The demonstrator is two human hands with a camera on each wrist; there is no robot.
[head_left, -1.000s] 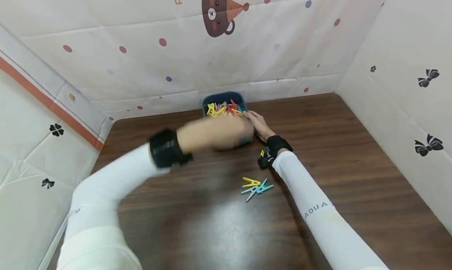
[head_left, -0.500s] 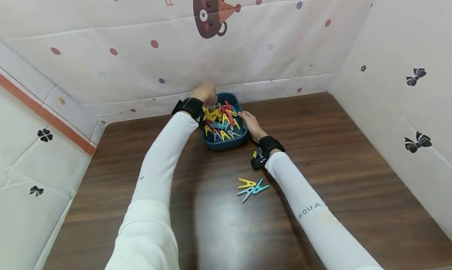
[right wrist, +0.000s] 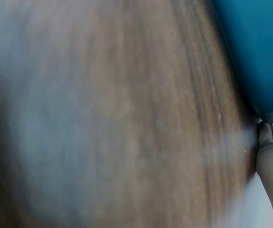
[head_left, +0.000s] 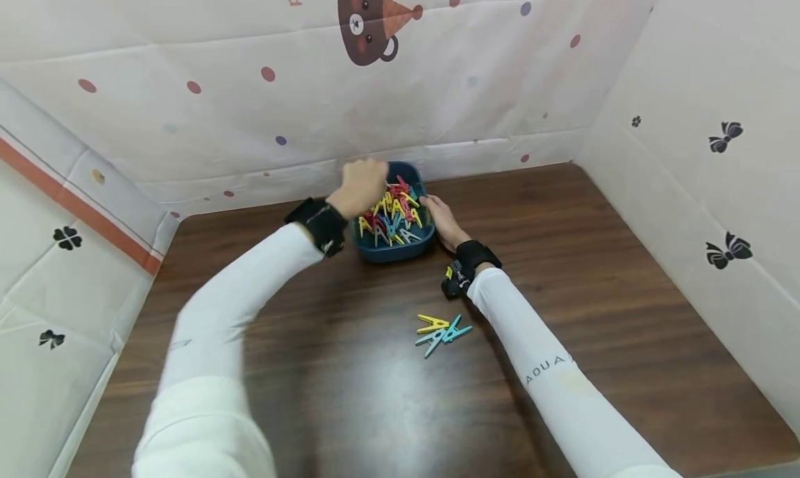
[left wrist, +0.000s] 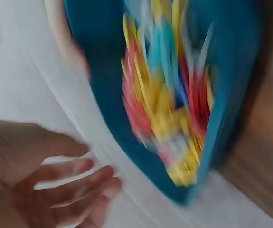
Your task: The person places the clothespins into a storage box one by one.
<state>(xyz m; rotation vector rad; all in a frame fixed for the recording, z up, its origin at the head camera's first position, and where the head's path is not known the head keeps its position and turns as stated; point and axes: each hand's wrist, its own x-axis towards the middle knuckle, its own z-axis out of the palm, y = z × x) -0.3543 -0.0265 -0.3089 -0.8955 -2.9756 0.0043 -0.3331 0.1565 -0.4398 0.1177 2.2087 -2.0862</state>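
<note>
A dark blue plastic basket [head_left: 392,254] stands at the back of the table against the wall. Inside lies a heap of yellow, red, blue and grey clothespins [head_left: 396,214]. My left hand [head_left: 361,186] is over the basket's back left side in the head view. In the left wrist view, the fingers of my left hand [left wrist: 55,180] are loosely bent outside the rim, holding nothing. My right hand [head_left: 445,222] rests against the basket's right side, fingertips at the rim. The right wrist view catches its fingers [right wrist: 268,142] at the basket's lower edge.
A yellow clothespin [head_left: 432,324] and two bluish clothespins [head_left: 455,330] lie together on the brown wooden table [head_left: 350,394], in front of the basket. Patterned white sheeting [head_left: 487,96] covers the walls behind and on both sides.
My left hand has swept from in front of the basket to its back left side, then pulled slightly nearer. Clothespins in the heap have shifted. The right hand stays at the basket's side.
</note>
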